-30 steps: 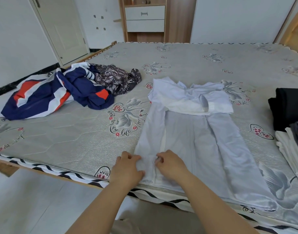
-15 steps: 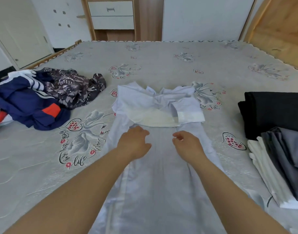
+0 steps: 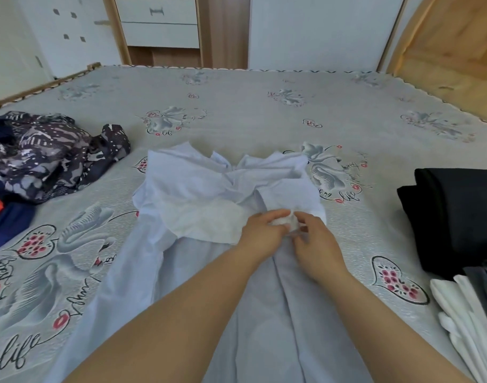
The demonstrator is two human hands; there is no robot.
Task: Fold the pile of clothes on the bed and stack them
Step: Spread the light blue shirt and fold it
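A pale blue garment lies flat on the mattress, its sleeves folded across the chest and its long body running toward me. My left hand and my right hand meet over the folded cuff on the right side of the chest. Both pinch a small bunch of whitish fabric between their fingers. A pile of unfolded clothes sits at the left: a dark patterned piece and a navy, orange and white one.
Folded clothes are stacked at the right edge: a black piece, with white and grey ones nearer me. A wooden headboard stands at the right. A drawer unit is against the far wall.
My hands went from the garment's near hem up to its chest, then came together on the folded cuff and pinched its fabric. My view moved forward and right.
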